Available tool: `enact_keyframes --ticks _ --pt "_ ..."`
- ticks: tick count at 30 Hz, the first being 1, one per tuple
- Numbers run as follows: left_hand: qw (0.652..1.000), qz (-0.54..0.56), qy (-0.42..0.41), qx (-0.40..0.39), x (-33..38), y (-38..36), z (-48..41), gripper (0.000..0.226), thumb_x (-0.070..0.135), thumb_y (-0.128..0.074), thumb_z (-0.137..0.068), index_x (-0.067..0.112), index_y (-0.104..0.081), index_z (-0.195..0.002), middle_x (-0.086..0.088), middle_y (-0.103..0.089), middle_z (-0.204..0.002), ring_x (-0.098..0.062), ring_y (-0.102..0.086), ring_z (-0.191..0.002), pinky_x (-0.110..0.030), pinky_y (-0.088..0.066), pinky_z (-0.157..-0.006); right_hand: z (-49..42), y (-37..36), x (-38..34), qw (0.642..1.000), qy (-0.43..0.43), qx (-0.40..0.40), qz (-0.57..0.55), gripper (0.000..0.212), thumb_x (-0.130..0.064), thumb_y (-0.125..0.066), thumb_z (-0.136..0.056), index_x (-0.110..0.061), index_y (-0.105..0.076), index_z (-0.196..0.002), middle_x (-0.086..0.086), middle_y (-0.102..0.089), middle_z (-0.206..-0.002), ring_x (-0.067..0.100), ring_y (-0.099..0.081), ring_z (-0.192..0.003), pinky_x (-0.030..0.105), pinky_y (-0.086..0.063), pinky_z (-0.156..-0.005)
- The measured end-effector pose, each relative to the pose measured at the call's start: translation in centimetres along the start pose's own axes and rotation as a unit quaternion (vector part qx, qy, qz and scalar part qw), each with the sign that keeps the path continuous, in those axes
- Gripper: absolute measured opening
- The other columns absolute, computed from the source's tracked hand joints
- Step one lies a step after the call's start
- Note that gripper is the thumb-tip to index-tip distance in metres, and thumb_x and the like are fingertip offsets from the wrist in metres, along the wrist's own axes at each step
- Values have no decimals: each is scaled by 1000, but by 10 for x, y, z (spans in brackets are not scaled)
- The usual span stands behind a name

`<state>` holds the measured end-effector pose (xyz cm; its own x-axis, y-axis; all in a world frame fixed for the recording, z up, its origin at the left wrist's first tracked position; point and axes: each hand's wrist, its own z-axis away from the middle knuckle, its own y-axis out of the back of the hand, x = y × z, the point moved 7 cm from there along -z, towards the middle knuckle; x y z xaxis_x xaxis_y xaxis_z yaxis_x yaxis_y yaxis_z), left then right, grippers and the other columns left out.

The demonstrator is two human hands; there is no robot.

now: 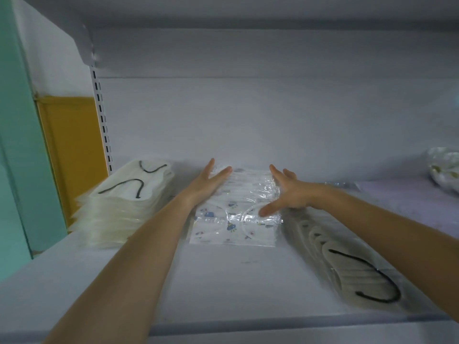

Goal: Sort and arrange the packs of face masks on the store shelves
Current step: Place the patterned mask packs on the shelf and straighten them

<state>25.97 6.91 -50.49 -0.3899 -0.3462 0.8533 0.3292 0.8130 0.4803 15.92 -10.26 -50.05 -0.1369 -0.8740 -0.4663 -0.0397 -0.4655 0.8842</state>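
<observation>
White shelving fills the view: a pale shelf board [223,281] under a plain back panel [248,120], with a teal wall [15,145] and a yellow panel [72,145] off to the left. The printed mask pack [233,219], clear-wrapped with small blue figures, lies flat at the middle of the shelf, towards the far side and close to the back panel. It sits straight ahead of the person, between the two forearms, and its longer run looks to go from near to far, though the wide lens makes that hard to be sure of.

Both hands are at the pack, one on each side, so neither is clearly the nearer. The left hand [211,181] is open, fingers straight and together, laid against the far-left edge as if to push or square it. The right hand [290,192] is open too, fingers spread along the far-right edge, its thumb [268,211] stretched inward across the top of the wrapper. Nothing is pinched or gripped. Both arms reach forward nearly straight, converging on the pack.

Just left of the pack stands a tidy stack of white masks [119,202] with black ear loops; just right lies a slumped row of white masks [347,264] — also black-looped — fanned towards the near edge. A crumpled clear bag [444,170] sits well apart at the far right.

With the palms flanking it, the likely step is squaring the pack in line between its neighbours — the slick wrapper could slide under uneven pressure.
</observation>
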Motion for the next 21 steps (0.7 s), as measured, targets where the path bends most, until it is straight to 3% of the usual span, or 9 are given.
enact_keyframes --ticks 5,11,17,19,21 --pt "1000 18 -14 -6 -4 -5 -10 75 55 -42 -93 23 -9 -152 6 -11 -158 -13 -12 -145 -33 -12 -115 -4 0 1 1000 9 -6 0 130 -51 -79 -63 -34 20 -145 1 24 -155 16 18 -143 40 -4 -116" --pt "998 56 8 -29 -16 -5 -23 77 64 -49 -85 33 -20 -149 10 -16 -157 -13 -13 -144 -37 -12 -115 -8 -2 -1 999 29 9 -10 127 -49 -79 -65 -31 17 -147 -1 22 -155 17 9 -145 39 -7 -118" --pt "992 122 -8 -20 -20 -1 -28 63 50 -41 -95 25 -21 -149 12 -17 -156 -8 -18 -142 -23 -16 -107 -7 -3 -1 999 44 12 -5 125 -47 -78 -67 -31 17 -147 -2 23 -155 16 9 -145 37 -6 -116" --pt "989 143 5 -32 -20 -2 -26 70 58 -46 -89 28 -25 -149 12 -22 -155 -11 -24 -141 -29 -18 -114 -7 -3 0 999 47 14 -5 125 -47 -78 -67 -31 17 -147 -3 22 -155 16 9 -145 38 -6 -116" --pt "985 163 19 -50 -22 -4 -24 95 77 -59 -66 33 -32 -146 9 -32 -151 -14 -34 -137 -37 -24 -115 -6 -3 0 999 50 16 -12 125 -45 -79 -68 -30 16 -147 -3 22 -155 15 9 -145 37 -6 -116"
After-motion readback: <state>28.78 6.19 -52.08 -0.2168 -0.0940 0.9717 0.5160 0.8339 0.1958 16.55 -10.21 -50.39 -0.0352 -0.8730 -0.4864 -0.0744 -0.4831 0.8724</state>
